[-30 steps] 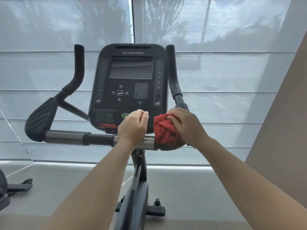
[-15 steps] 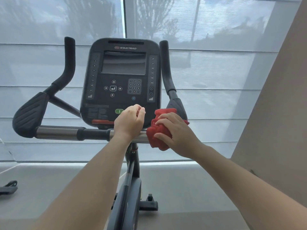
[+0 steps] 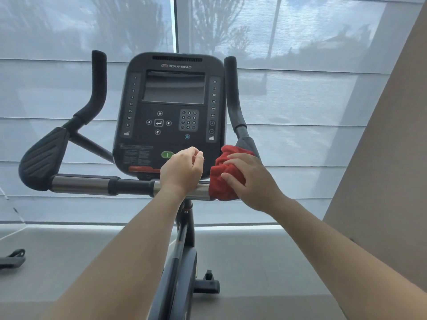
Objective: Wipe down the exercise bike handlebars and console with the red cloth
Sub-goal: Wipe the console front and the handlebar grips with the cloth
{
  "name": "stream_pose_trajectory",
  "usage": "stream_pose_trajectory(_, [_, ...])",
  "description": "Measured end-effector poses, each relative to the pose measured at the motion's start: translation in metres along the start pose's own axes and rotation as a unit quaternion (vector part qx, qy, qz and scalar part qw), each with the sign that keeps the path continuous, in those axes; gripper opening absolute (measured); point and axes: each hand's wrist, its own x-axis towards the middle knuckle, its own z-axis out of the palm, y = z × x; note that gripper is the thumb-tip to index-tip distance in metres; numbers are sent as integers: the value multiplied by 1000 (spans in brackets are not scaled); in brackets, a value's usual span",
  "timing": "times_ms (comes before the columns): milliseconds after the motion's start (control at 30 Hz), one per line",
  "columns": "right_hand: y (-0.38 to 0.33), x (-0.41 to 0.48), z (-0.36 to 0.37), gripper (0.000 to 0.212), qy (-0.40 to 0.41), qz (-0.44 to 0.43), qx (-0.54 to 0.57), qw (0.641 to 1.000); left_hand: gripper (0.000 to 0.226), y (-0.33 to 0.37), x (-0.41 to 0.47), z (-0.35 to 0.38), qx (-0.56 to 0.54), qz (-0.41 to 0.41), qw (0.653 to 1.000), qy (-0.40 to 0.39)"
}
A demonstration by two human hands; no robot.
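Note:
The black console [image 3: 171, 112] of the exercise bike stands in the middle, with a dark screen and keypad. Handlebars [image 3: 80, 184] run across below it, a chrome and black bar with black upright grips left and right. My right hand [image 3: 251, 179] presses a bunched red cloth [image 3: 223, 174] against the right end of the bar, by the right elbow pad. My left hand [image 3: 182, 172] rests on the chrome bar just left of the cloth, fingers loosely curled with nothing between them.
The bike's post and front foot [image 3: 206, 285] drop toward a grey floor. A window with translucent blinds [image 3: 300, 88] fills the background. A beige wall [image 3: 388, 158] rises at the right. Part of another machine's base [image 3: 11, 257] shows at the lower left.
My right hand has shifted with the cloth on the right end of the bar, sliding from the top to the front. The left hand stays on the bar. The view moved slightly.

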Motion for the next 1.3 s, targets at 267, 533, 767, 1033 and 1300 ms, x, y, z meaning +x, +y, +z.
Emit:
stream_pose_trajectory(267, [-1,24,3,35,1,61,22,998,40,-1,0,0,5,-7,1000,-7])
stream_pose_trajectory(533, [-9,-4,11,28,63,56,48,995,42,0,-1,2,28,0,1000,-5])
stream_pose_trajectory(767, [-7,26,7,22,28,70,60,995,42,0,-3,3,46,12,999,0])
stream_pose_trajectory(1033, [-12,4,6,20,74,60,71,993,40,-1,-3,2,32,26,999,-3])
stream_pose_trajectory(1300, [5,11,-19,17,129,63,30,989,40,1,-4,3,40,25,999,-9])
